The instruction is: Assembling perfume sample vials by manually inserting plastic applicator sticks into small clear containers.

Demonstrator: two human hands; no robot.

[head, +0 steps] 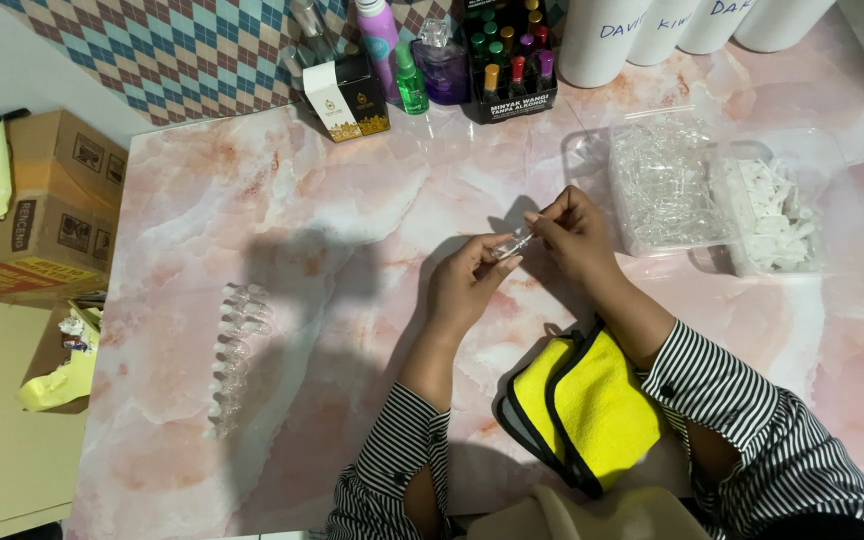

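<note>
Both hands meet over the middle of the pink marble table (332, 200). My left hand (467, 285) pinches a small clear glass vial (512, 245) between thumb and fingers. My right hand (572, 235) grips the vial's upper end with its fingertips. A row of several small clear vials (235, 355) lies on the table to the left. A folded yellow cloth with black edging (587, 410) rests under my right forearm.
To the right, a clear plastic bag of clear parts (664, 185) lies beside a clear container of small white parts (772, 215). Perfume bottles, a black box (352, 95) and a rack of small coloured bottles (512, 60) line the back edge. Cardboard boxes (47, 205) stand left of the table.
</note>
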